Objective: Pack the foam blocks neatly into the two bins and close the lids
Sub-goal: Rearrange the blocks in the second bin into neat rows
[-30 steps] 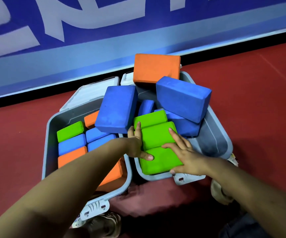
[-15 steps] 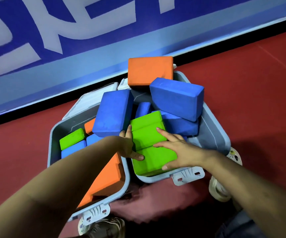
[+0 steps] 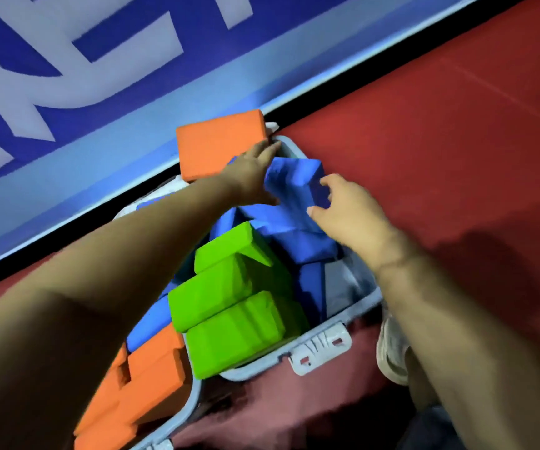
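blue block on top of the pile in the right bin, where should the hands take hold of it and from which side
Probably by its two opposite side faces, coming from above. The blue block sits tilted on the pile, its flanks exposed above the bin rim. The left hand already flanks its left face and the right hand its right; foam gives, so a squeeze between flat palms should hold.
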`<state>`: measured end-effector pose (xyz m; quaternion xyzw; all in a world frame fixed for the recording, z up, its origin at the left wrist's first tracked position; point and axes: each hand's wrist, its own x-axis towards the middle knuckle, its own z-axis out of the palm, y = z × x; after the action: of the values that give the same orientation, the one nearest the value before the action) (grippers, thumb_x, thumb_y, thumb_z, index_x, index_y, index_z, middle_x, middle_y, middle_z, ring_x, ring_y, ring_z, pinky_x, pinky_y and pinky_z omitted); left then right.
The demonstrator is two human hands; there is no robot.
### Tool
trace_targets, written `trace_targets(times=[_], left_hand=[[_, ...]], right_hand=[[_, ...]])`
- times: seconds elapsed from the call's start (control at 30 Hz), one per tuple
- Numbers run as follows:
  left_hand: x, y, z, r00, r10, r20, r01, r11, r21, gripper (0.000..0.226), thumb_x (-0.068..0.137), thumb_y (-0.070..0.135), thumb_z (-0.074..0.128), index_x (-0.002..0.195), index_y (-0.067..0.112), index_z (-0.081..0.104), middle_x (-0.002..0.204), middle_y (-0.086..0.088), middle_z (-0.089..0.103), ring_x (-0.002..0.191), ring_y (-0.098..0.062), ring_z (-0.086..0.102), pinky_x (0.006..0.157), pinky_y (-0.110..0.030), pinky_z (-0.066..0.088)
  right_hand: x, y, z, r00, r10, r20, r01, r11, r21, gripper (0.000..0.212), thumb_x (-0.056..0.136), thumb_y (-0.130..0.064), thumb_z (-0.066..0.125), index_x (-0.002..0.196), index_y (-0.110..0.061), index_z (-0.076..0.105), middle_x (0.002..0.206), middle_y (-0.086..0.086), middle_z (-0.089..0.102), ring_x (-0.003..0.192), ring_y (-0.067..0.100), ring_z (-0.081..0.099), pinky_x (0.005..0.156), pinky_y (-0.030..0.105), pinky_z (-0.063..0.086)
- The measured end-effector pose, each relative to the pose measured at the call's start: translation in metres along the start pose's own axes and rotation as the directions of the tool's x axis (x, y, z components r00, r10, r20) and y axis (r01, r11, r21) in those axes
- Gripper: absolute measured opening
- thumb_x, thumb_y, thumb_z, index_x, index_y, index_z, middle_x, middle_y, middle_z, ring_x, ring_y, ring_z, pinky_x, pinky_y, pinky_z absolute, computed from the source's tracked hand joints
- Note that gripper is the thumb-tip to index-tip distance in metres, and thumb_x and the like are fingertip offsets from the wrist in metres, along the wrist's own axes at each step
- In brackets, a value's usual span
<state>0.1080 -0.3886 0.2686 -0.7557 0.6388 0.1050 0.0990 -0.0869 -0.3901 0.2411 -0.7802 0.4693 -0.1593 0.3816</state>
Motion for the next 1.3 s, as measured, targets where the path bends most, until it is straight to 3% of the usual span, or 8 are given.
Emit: trace_targets(times=[0.17, 0.3, 0.4, 0.53, 0.63, 0.8, 0.97, 1.3], left_hand=[[0.047, 0.040, 0.041, 0.985, 0.073, 0.154, -0.094, 0.987, 0.131, 0.112, 0.074, 0.030, 0.080, 0.153, 0.031, 0.000, 0.161, 0.001, 0.000, 0.148, -0.027, 0.004, 0.107, -0.063, 0.029], [0.045, 0.054, 0.044, 0.998, -0.058, -0.019, 0.061, 0.921, 0.384, 0.095, 0.075, 0.028, 0.078, 0.149, 0.023, 0.018, 0.143, -0.010, 0.024, 0.128, -0.033, 0.031, 0.086, -0.045, 0.048], [0.032, 0.044, 0.010, 0.995, -0.082, -0.062, 0.100, 0.900, 0.424, 0.088, 0.069, 0.034, 0.081, 0.137, 0.009, 0.032, 0.136, -0.018, 0.032, 0.124, -0.036, 0.034, 0.094, -0.041, 0.041], [-0.008, 0.005, -0.053, 0.930, -0.336, -0.150, 0.309, 0.934, -0.181, 0.085, 0.061, 0.041, 0.086, 0.128, 0.012, 0.042, 0.128, -0.014, 0.038, 0.114, -0.033, 0.046, 0.096, -0.037, 0.044], [-0.041, -0.011, -0.075, 0.906, -0.417, -0.076, 0.264, 0.696, -0.668, 0.094, 0.041, 0.047, 0.089, 0.117, 0.016, 0.046, 0.121, -0.009, 0.052, 0.104, -0.027, 0.060, 0.079, -0.046, 0.057], [-0.085, 0.009, -0.060, 0.959, -0.246, 0.142, 0.244, 0.459, -0.854, 0.068, 0.070, 0.025, 0.085, 0.121, 0.011, 0.043, 0.116, -0.010, 0.063, 0.088, -0.022, 0.070, 0.064, -0.037, 0.060], [-0.114, 0.029, 0.007, 0.960, -0.218, 0.177, 0.276, 0.617, -0.737, 0.086, 0.063, 0.045, 0.085, 0.129, 0.020, 0.035, 0.120, 0.003, 0.059, 0.102, -0.014, 0.064, 0.083, -0.034, 0.057], [-0.120, 0.019, 0.028, 0.994, -0.089, -0.061, 0.046, 0.858, -0.511, 0.094, 0.057, 0.072, 0.066, 0.130, 0.019, 0.040, 0.124, 0.001, 0.051, 0.114, -0.013, 0.051, 0.099, -0.027, 0.043]], right_hand=[[0.003, 0.001, -0.021, 0.996, 0.046, -0.075, -0.043, 0.998, 0.039, 0.056, 0.087, -0.025, 0.061, 0.137, -0.015, 0.039, 0.130, 0.017, 0.053, 0.120, 0.033, 0.050, 0.094, 0.034, 0.040], [0.000, 0.005, -0.038, 0.992, 0.105, -0.069, -0.100, 0.993, 0.067, 0.061, 0.088, -0.026, 0.061, 0.142, -0.017, 0.033, 0.133, 0.018, 0.046, 0.122, 0.034, 0.047, 0.096, 0.033, 0.038], [0.001, 0.010, -0.048, 0.982, 0.158, -0.107, -0.143, 0.980, 0.136, 0.066, 0.088, -0.028, 0.061, 0.145, -0.019, 0.030, 0.136, 0.019, 0.042, 0.123, 0.034, 0.047, 0.099, 0.031, 0.037], [0.004, 0.014, -0.058, 0.944, 0.213, -0.252, -0.119, 0.932, 0.342, 0.061, 0.089, -0.038, 0.059, 0.144, -0.021, 0.036, 0.137, 0.020, 0.042, 0.128, 0.031, 0.041, 0.105, 0.030, 0.031], [0.005, 0.008, -0.054, 0.941, 0.226, -0.251, -0.077, 0.868, 0.491, 0.059, 0.090, -0.050, 0.052, 0.142, -0.026, 0.039, 0.141, 0.015, 0.043, 0.133, 0.026, 0.037, 0.109, 0.032, 0.029], [0.000, -0.011, -0.047, 0.984, 0.084, -0.159, 0.013, 0.851, 0.525, 0.056, 0.093, -0.055, 0.042, 0.142, -0.030, 0.039, 0.147, -0.001, 0.041, 0.136, 0.015, 0.034, 0.106, 0.023, 0.025], [-0.009, -0.010, -0.030, 0.972, 0.098, 0.213, -0.185, 0.879, 0.440, 0.075, 0.071, -0.087, 0.030, 0.127, -0.040, 0.052, 0.135, -0.009, 0.053, 0.124, 0.016, 0.048, 0.103, 0.039, 0.040], [-0.001, -0.006, -0.021, 0.985, 0.114, 0.127, -0.142, 0.961, 0.238, 0.069, 0.077, -0.081, 0.030, 0.114, -0.029, 0.056, 0.116, 0.003, 0.058, 0.104, 0.021, 0.053, 0.076, 0.031, 0.039]])
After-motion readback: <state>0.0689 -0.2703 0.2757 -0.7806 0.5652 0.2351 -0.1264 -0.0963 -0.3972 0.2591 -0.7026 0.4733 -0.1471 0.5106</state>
